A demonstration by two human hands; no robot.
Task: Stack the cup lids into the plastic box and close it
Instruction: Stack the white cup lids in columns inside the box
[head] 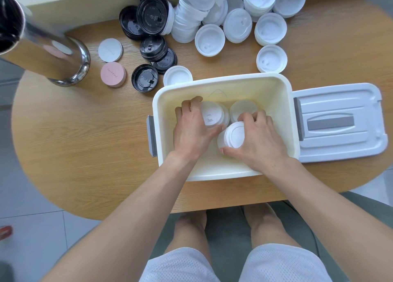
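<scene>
An open cream plastic box [276,86] stands on the wooden table in front of me. Both hands reach inside it. My left hand [192,128] grips a stack of white lids [213,116] at the box's middle. My right hand [258,139] grips a second white stack [235,135] just in front of it. A third white stack [242,109] stands at the back of the box, partly hidden by my right fingers. The box's white cover [340,122] with a grey handle lies flat to the right.
Many loose white lids [234,16] are heaped at the table's far side. Black lids [151,26] lie left of them, beside a pink lid [113,74] and a flat white lid [110,50]. A steel cylinder [42,47] stands at the far left.
</scene>
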